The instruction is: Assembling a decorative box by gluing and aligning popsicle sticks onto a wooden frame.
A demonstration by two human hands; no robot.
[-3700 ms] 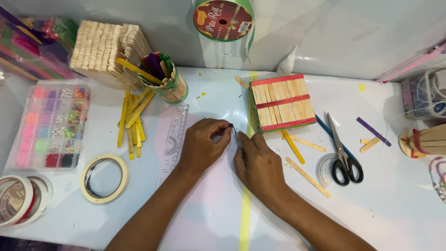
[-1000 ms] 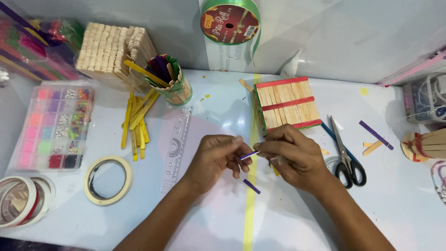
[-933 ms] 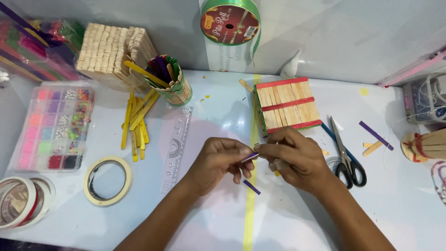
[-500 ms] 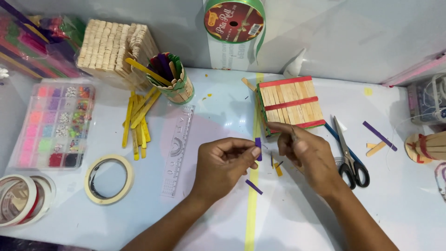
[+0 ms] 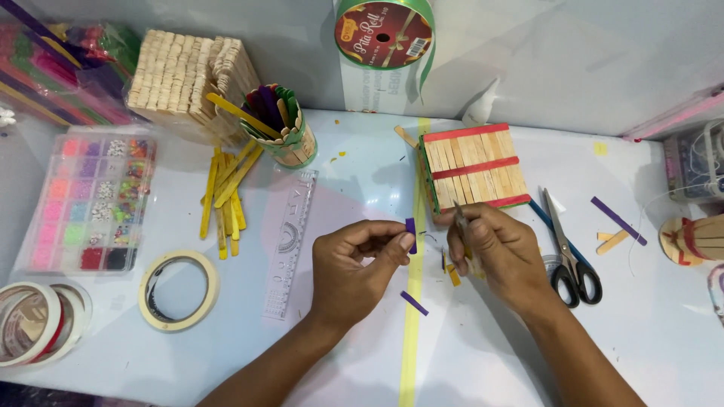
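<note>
Between hands (image 5: pixel 354 260), wider gap now

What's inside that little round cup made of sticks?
The round cup of wooden craft sticks holds upright coloured sticks: purple, green, and one yellow leaning out. Their lower ends and the cup's bottom are hidden by its wall.

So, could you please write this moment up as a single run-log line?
left hand: pinches purple stick piece | right hand: grips thin tool beside stick panel | table: scissors, ruler
</note>
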